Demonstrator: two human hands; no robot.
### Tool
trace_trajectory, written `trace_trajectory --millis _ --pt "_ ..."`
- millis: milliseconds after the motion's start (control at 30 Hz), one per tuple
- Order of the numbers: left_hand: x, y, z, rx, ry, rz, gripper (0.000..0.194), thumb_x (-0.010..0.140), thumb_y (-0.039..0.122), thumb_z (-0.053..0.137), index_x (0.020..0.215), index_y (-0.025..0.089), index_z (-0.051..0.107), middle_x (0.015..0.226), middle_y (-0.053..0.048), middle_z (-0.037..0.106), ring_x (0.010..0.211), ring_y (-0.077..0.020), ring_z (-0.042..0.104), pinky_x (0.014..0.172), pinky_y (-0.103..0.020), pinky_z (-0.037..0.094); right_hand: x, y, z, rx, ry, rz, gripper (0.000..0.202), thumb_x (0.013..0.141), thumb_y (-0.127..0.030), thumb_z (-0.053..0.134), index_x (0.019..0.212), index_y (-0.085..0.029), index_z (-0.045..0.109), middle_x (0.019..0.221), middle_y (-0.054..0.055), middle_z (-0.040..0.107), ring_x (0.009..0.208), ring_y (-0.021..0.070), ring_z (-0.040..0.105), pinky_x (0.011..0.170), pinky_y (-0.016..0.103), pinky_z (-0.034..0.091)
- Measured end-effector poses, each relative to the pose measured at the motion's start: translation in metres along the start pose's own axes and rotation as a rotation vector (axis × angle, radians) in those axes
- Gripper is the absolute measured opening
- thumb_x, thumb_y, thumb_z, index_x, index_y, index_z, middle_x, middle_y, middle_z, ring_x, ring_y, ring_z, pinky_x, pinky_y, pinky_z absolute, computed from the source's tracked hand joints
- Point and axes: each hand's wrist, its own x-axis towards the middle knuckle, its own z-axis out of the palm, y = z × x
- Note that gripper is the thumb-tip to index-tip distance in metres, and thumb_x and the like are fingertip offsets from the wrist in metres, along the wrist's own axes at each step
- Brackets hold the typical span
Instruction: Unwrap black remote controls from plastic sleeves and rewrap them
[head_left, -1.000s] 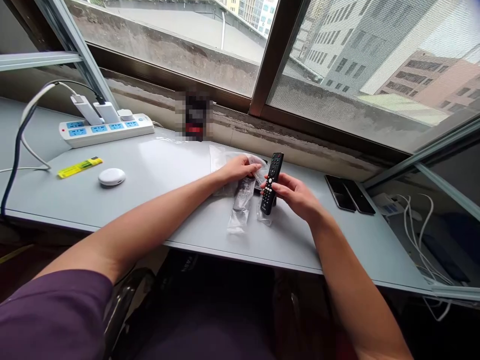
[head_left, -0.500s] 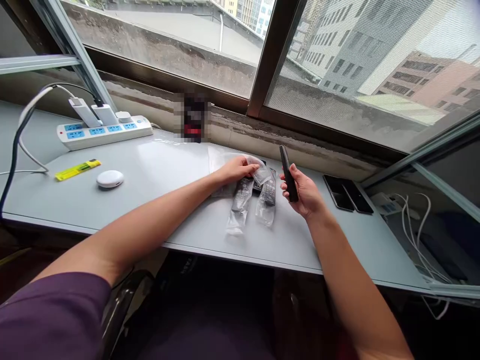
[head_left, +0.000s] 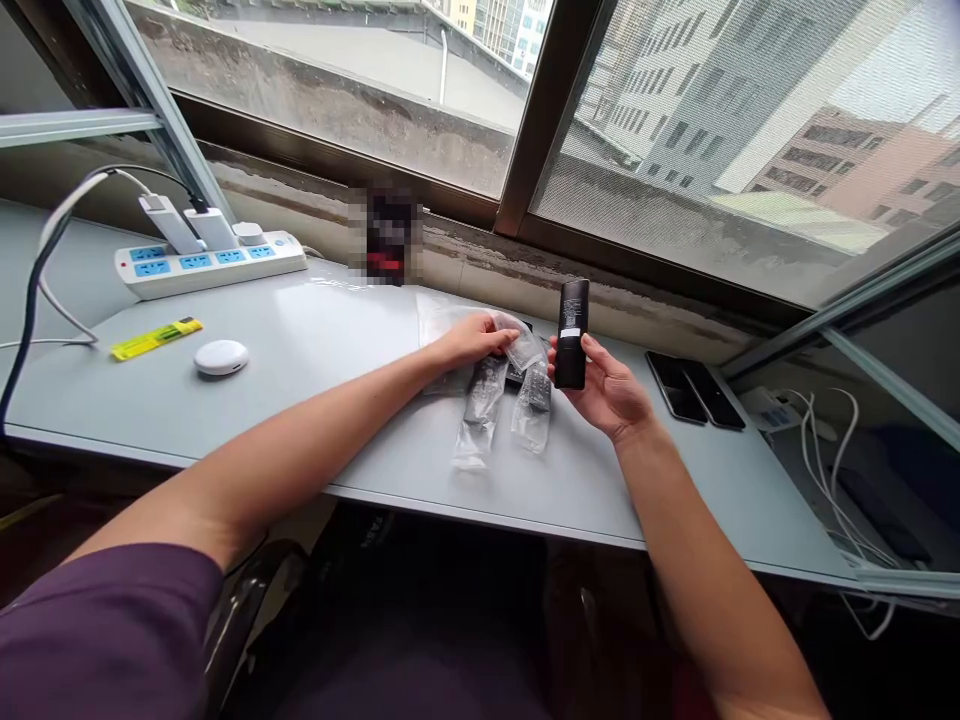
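My right hand [head_left: 611,385] holds a black remote control [head_left: 572,335] upright above the desk, its back with a printed label turned toward me. The fingers grip it near the lower end. My left hand [head_left: 478,340] is closed on a clear plastic bag [head_left: 523,350] over the desk. Below that hand lie two dark remotes in clear sleeves, a left bagged remote [head_left: 486,390] and a right bagged remote [head_left: 537,388]. Another black item sits partly hidden between and behind them.
On the left are a white power strip [head_left: 214,265] with plugs, a yellow packet [head_left: 157,338] and a white oval case [head_left: 221,357]. Two dark phones [head_left: 694,388] lie at right. A blurred dark object [head_left: 388,238] stands by the window, and white cables [head_left: 829,460] hang at far right.
My right hand has turned the remote from its narrow edge to its labelled back. My left hand stays in place on the plastic bag.
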Motion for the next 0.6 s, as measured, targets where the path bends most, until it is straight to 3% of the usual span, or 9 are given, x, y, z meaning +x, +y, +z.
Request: trace_trajectory --millis 167,300,433,600 --pt "-0.0017 0.0021 0.0000 0.009 0.007 -0.002 0.033 0.095 0.039 0.074 0.109 0.011 0.083 0.078 -0.002 0.072 0.071 -0.0162 0.062 0.073 -0.031 0.051 -0.0028 -0.0018 0.0012 0.041 -0.064 0.051 0.020 0.099 -0.032 0.087 0.115 -0.024 0.080 0.094 0.000 0.074 0.076 0.0126 0.071 0.074 0.023 0.070" --pt "-0.0015 0.0010 0.0000 0.022 0.010 0.004 0.033 0.095 0.044 0.075 0.103 0.012 0.082 0.077 -0.002 0.071 0.071 -0.0168 0.062 0.071 -0.031 0.049 -0.0033 -0.0025 0.0029 0.057 -0.069 0.051 0.018 0.097 -0.026 0.088 0.112 -0.023 0.079 0.089 -0.003 0.068 0.066 0.0094 0.063 0.064 0.020 0.065" --pt "-0.0002 -0.0006 0.0002 0.026 0.010 -0.009 0.032 0.095 0.043 0.075 0.102 0.013 0.082 0.079 -0.004 0.073 0.072 -0.0173 0.063 0.071 -0.031 0.050 -0.0020 -0.0053 0.0048 0.069 0.017 0.070 0.014 0.105 -0.030 0.081 0.117 -0.024 0.078 0.091 -0.001 0.074 0.066 0.0100 0.066 0.060 0.019 0.064" --pt "-0.0009 0.0004 0.0006 0.022 0.006 -0.002 0.030 0.097 0.040 0.073 0.104 0.012 0.082 0.081 -0.005 0.075 0.073 -0.0175 0.064 0.072 -0.031 0.050 -0.0013 -0.0085 0.0056 0.061 0.031 0.079 0.027 0.116 -0.045 0.062 0.121 -0.025 0.078 0.105 0.006 0.085 0.076 0.0160 0.076 0.064 0.024 0.069"
